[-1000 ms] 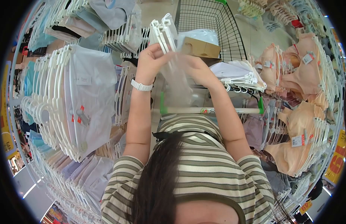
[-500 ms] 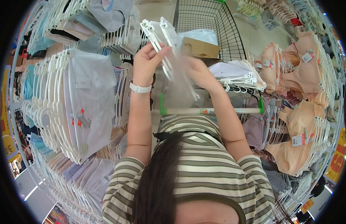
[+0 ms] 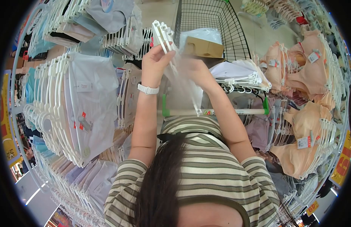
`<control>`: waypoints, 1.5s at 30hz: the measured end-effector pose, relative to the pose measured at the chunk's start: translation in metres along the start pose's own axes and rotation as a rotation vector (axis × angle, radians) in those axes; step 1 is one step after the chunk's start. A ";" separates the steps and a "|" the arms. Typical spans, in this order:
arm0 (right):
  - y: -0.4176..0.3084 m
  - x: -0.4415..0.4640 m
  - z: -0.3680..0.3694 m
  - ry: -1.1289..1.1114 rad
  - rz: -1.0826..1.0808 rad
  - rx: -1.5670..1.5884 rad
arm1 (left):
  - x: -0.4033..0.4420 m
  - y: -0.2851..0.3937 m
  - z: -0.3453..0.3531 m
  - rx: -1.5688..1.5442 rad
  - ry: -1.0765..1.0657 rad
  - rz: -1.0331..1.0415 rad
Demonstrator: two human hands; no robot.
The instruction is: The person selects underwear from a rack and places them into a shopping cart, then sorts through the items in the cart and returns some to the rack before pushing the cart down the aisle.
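Observation:
My left hand (image 3: 156,67), with a white band on its wrist, is closed round white plastic hangers (image 3: 162,33) held upright above the cart handle. A pale, thin garment (image 3: 185,83) hangs from them, smeared by motion, and a hanger end (image 3: 198,110) shows at its lower edge. My right hand (image 3: 200,73) is beside the garment on its right side. Its fingers are blurred, so I cannot tell whether they grip the cloth. Close to the right hand, a stack of white garments on hangers (image 3: 236,72) lies at the near end of the cart.
The wire shopping cart (image 3: 241,32) stands ahead, its handle (image 3: 236,112) before my body. Inside are a brown cardboard box (image 3: 204,47) and a clear plastic bag (image 3: 205,34). Racks of hung underwear (image 3: 96,98) line the left; peach bras (image 3: 310,75) hang on the right.
My left hand has shifted slightly right and down, and the hangers in it are closer together. The garment has swung right and its lower hanger end dropped. My right hand remains beside it, blurred.

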State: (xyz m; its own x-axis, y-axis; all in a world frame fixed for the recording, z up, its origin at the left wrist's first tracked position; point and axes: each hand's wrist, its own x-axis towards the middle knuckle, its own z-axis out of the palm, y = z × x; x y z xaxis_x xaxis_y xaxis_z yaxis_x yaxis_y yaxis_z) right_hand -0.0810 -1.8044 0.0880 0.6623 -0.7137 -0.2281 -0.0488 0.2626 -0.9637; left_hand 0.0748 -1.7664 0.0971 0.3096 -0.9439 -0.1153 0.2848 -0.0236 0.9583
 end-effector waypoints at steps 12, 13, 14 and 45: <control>0.003 0.002 0.007 0.062 -0.005 0.080 | -0.002 -0.009 0.008 0.068 -0.024 -0.062; 0.003 0.002 0.007 0.066 0.000 0.071 | -0.002 -0.008 0.008 0.067 -0.023 -0.062; 0.004 0.002 0.007 0.066 0.001 0.070 | -0.003 -0.008 0.009 0.072 -0.022 -0.051; -0.005 0.013 0.010 -0.051 0.096 -0.013 | -0.008 0.014 0.017 -0.167 -0.090 -0.118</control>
State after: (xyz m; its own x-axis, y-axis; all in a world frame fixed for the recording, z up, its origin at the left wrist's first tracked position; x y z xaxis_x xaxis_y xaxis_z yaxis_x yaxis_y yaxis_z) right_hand -0.0648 -1.8084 0.0911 0.6913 -0.6517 -0.3121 -0.1234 0.3190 -0.9397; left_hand 0.0615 -1.7650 0.1158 0.1856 -0.9635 -0.1928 0.4629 -0.0873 0.8821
